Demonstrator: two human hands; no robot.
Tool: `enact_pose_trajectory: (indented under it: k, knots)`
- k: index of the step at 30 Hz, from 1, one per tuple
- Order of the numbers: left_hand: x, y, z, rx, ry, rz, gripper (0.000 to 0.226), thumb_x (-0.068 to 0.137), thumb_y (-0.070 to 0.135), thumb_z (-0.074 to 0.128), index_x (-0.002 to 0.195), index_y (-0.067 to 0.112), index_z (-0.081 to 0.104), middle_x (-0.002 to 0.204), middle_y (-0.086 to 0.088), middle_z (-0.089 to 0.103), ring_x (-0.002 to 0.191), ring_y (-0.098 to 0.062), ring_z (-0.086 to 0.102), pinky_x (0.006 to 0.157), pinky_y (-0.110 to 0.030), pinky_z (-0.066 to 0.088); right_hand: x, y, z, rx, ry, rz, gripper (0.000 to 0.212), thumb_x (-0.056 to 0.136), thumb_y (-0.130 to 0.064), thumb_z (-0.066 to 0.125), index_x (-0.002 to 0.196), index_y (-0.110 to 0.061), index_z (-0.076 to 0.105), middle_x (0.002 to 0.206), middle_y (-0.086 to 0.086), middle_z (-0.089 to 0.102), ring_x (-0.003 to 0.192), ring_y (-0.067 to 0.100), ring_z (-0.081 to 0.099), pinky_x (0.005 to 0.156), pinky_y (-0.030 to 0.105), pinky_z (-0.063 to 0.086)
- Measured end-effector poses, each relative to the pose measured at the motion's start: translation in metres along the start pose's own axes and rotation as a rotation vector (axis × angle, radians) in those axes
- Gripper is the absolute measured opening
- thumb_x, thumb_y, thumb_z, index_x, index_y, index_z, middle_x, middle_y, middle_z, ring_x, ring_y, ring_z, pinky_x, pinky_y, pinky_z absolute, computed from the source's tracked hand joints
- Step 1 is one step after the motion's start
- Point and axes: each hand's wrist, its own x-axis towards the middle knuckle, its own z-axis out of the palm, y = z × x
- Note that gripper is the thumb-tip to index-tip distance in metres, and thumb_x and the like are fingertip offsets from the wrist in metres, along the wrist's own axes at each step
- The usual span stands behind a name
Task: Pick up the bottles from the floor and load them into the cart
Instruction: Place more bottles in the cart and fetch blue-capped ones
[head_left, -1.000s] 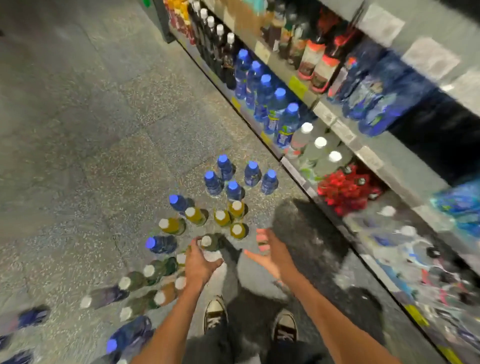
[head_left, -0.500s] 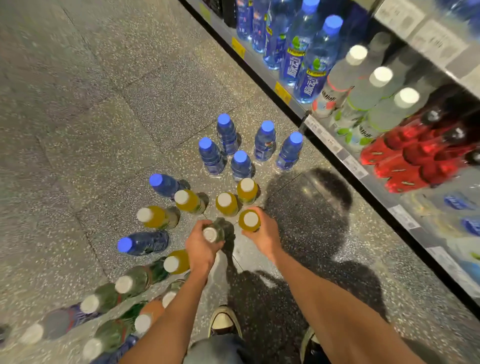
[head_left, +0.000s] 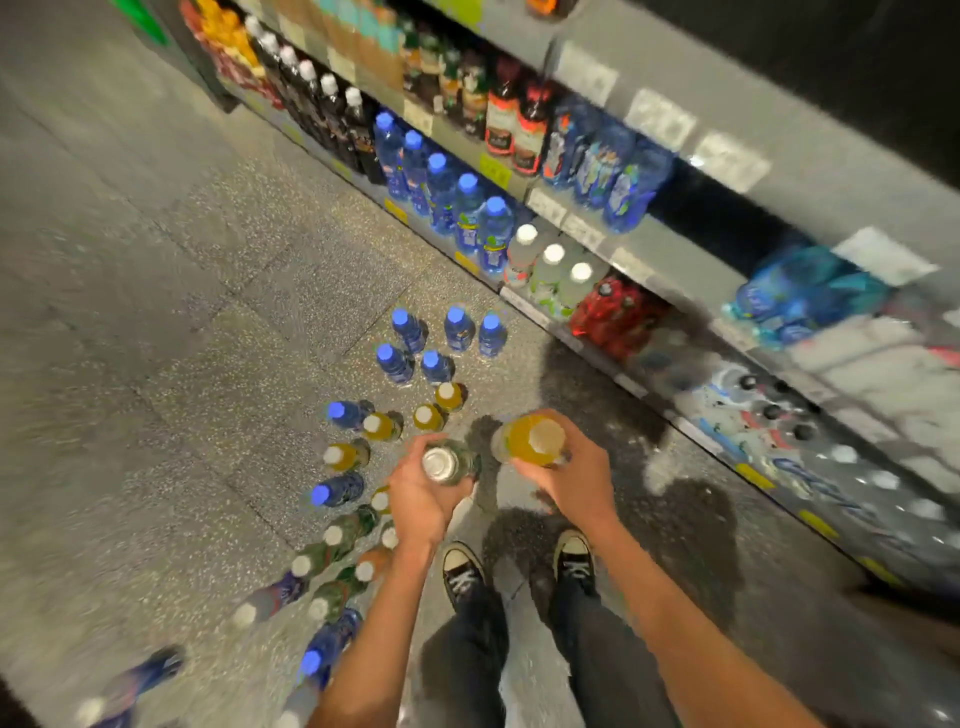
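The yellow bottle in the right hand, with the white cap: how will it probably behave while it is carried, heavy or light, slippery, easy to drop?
The yellow bottle looks full, so probably fairly heavy for its size. The right hand grips it from the side; smooth plastic may slip if the grip loosens. It appears rigid when full, and round, so it would likely roll if dropped.

The aisle was dimly lit, with light falling from above and behind the person, whose dark shadow (head_left: 675, 519) spread over the speckled floor (head_left: 208, 312) toward the shelf (head_left: 649, 260). Motion blur smeared the frame's edges, worst on the shelf goods to the right of the shadow and the bottles at lower left. Wide-angle distortion bent the shelf line. The middle stayed fairly sharp; white price labels (head_left: 660, 122) glared palely.
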Motion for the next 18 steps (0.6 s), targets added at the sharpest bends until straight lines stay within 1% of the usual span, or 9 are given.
enact_pose_trajectory:
  k: [3, 4, 6, 9, 11, 13, 15, 17, 18]
  knots:
    - [-0.047, 0.084, -0.029, -0.027, -0.061, 0.078, 0.062, 0.057, 0.009, 0.093, 0.111, 0.015, 0.065, 0.110, 0.002, 0.069, 0.096, -0.008, 0.064, 0.081, 0.000, 0.038, -0.063, -0.055, -0.057, 0.076, 0.114, 0.020, 0.069, 0.056, -0.045, 0.091, 0.120, -0.037, 0.066, 0.110, -0.013, 0.073, 0.104, 0.005, 0.068, 0.093, 0.041, 0.057]
    - [-0.062, 0.110, -0.035, -0.036, -0.092, 0.119, 0.061, 0.057, 0.008, 0.093, 0.111, 0.012, 0.065, 0.108, 0.001, 0.069, 0.095, -0.007, 0.064, 0.080, 0.000, 0.039, -0.084, -0.070, -0.075, 0.102, 0.161, 0.006, 0.070, 0.056, -0.045, 0.091, 0.120, -0.036, 0.066, 0.112, -0.012, 0.072, 0.106, 0.007, 0.067, 0.092, 0.043, 0.056]
    - [-0.090, 0.157, -0.043, -0.023, -0.168, 0.232, 0.058, 0.058, 0.011, 0.092, 0.110, 0.016, 0.066, 0.103, 0.005, 0.071, 0.093, -0.004, 0.065, 0.078, -0.002, 0.041, -0.124, -0.094, -0.109, 0.149, 0.254, -0.021, 0.064, 0.063, -0.032, 0.094, 0.120, -0.033, 0.065, 0.112, -0.011, 0.071, 0.106, 0.008, 0.067, 0.091, 0.045, 0.056]
    - [-0.130, 0.211, -0.045, -0.043, -0.268, 0.367, 0.060, 0.061, 0.012, 0.089, 0.114, 0.028, 0.066, 0.105, 0.013, 0.069, 0.097, -0.004, 0.055, 0.076, -0.004, 0.036, -0.181, -0.115, -0.156, 0.236, 0.347, -0.066, 0.064, 0.068, -0.019, 0.093, 0.125, -0.026, 0.064, 0.117, -0.008, 0.071, 0.108, 0.005, 0.066, 0.090, 0.028, 0.056]
    - [-0.157, 0.240, -0.043, -0.053, -0.316, 0.442, 0.065, 0.064, 0.017, 0.089, 0.120, 0.037, 0.064, 0.111, 0.019, 0.066, 0.103, -0.008, 0.049, 0.081, -0.009, 0.036, -0.214, -0.116, -0.187, 0.303, 0.402, -0.083, 0.067, 0.067, -0.018, 0.092, 0.128, -0.021, 0.064, 0.117, -0.005, 0.072, 0.107, 0.004, 0.067, 0.089, 0.021, 0.055]
    - [-0.183, 0.264, -0.035, -0.092, -0.383, 0.506, 0.071, 0.065, 0.020, 0.090, 0.126, 0.041, 0.061, 0.118, 0.018, 0.064, 0.112, -0.007, 0.050, 0.091, -0.019, 0.042, -0.244, -0.112, -0.218, 0.334, 0.444, -0.088, 0.067, 0.067, -0.024, 0.091, 0.128, -0.022, 0.064, 0.116, -0.006, 0.073, 0.107, 0.007, 0.068, 0.090, 0.025, 0.056]
    - [-0.214, 0.288, -0.024, -0.135, -0.441, 0.538, 0.075, 0.066, 0.026, 0.091, 0.131, 0.040, 0.057, 0.125, 0.012, 0.061, 0.120, -0.009, 0.053, 0.099, -0.026, 0.046, -0.275, -0.105, -0.250, 0.355, 0.485, -0.099, 0.064, 0.067, -0.031, 0.089, 0.126, -0.025, 0.064, 0.112, -0.011, 0.074, 0.105, 0.004, 0.068, 0.087, 0.020, 0.055]
    - [-0.249, 0.308, -0.006, -0.149, -0.492, 0.568, 0.069, 0.066, 0.029, 0.091, 0.127, 0.037, 0.059, 0.123, 0.010, 0.063, 0.119, -0.014, 0.056, 0.102, -0.036, 0.048, -0.306, -0.093, -0.282, 0.352, 0.534, -0.103, 0.063, 0.068, -0.038, 0.091, 0.122, -0.019, 0.066, 0.104, -0.017, 0.074, 0.099, -0.003, 0.067, 0.080, 0.013, 0.050]
    - [-0.270, 0.316, 0.005, -0.156, -0.523, 0.581, 0.065, 0.067, 0.028, 0.091, 0.125, 0.034, 0.061, 0.121, 0.007, 0.065, 0.118, -0.017, 0.059, 0.102, -0.040, 0.049, -0.324, -0.083, -0.299, 0.347, 0.553, -0.104, 0.058, 0.069, -0.041, 0.090, 0.118, -0.018, 0.069, 0.101, -0.019, 0.075, 0.097, -0.003, 0.068, 0.080, 0.015, 0.050]
